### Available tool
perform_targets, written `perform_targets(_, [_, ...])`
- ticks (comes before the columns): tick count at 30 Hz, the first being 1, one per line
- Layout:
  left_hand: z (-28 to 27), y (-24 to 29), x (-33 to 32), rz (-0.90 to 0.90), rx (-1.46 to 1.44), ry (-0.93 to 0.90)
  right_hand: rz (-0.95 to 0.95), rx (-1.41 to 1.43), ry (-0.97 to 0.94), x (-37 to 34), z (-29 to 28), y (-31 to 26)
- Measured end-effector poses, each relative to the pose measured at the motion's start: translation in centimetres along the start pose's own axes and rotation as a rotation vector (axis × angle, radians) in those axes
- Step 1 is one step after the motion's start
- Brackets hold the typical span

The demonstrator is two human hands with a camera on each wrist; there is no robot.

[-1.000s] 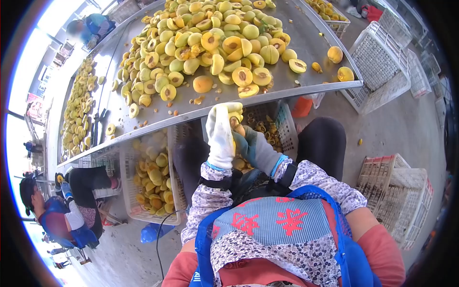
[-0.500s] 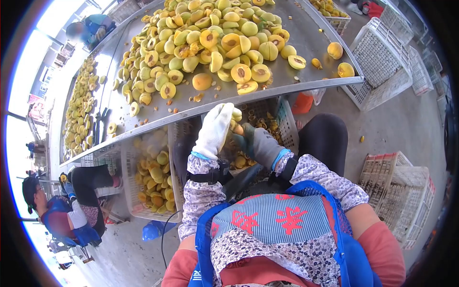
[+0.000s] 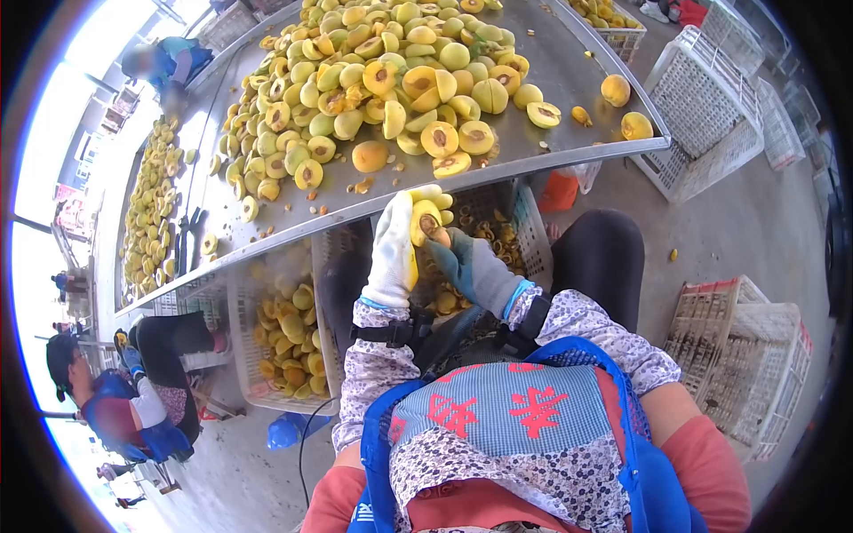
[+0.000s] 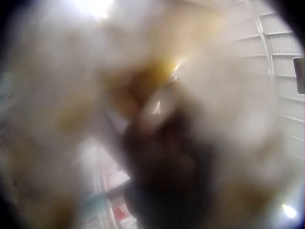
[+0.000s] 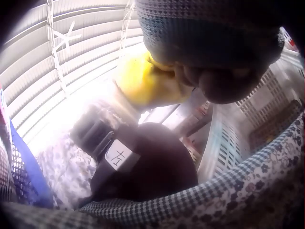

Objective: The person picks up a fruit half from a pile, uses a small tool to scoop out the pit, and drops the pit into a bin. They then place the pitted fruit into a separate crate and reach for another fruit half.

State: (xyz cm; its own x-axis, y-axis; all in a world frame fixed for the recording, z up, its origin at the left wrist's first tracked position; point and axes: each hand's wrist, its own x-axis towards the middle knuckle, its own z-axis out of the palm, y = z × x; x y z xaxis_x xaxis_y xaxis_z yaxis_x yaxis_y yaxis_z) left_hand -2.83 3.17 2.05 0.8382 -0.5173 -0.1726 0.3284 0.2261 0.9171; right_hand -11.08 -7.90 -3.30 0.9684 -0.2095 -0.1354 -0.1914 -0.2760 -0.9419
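Stone-fruit half (image 3: 422,221) is sitting in the gloved left hand (image 3: 393,253), near the front edge of the steel table (image 3: 569,82), on the wearer's side. The left fingers are grasping the half, with its cut face showing. The right hand (image 3: 487,274) is curling its fingers at that face; whether they are closing on a small tool or on the fruit, one cannot tell. Judged step: the operator is probably loosening the stone. The next move is calling for a steady left grip while the right fingers are freeing the stone without tearing the flesh.

The head view is showing the fruit pile (image 3: 391,75) on the table; the right wrist view is instead showing a ceiling fan (image 5: 66,38), absent from the head view.
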Motion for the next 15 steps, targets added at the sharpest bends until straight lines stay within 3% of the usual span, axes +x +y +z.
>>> perform_targets(5, [0.1, -0.8, 0.2, -0.003, 0.065, 0.014, 0.111, -0.019, -0.050, 0.2, -0.4, -0.1])
perform_targets(11, [-0.4, -1.1, 0.3, 0.013, 0.097, -0.046, 0.054, -0.004, -0.130, 0.5, -0.4, 1.3])
perform_targets(13, [0.3, -0.6, 0.1, 0.065, 0.084, -0.032, -0.079, 0.137, -0.015, 0.6, 0.4, 1.9])
perform_targets(15, [1.0, -0.3, 0.1, 0.137, -0.035, 0.003, -0.090, 0.153, 0.005, 0.5, 0.3, 1.6])
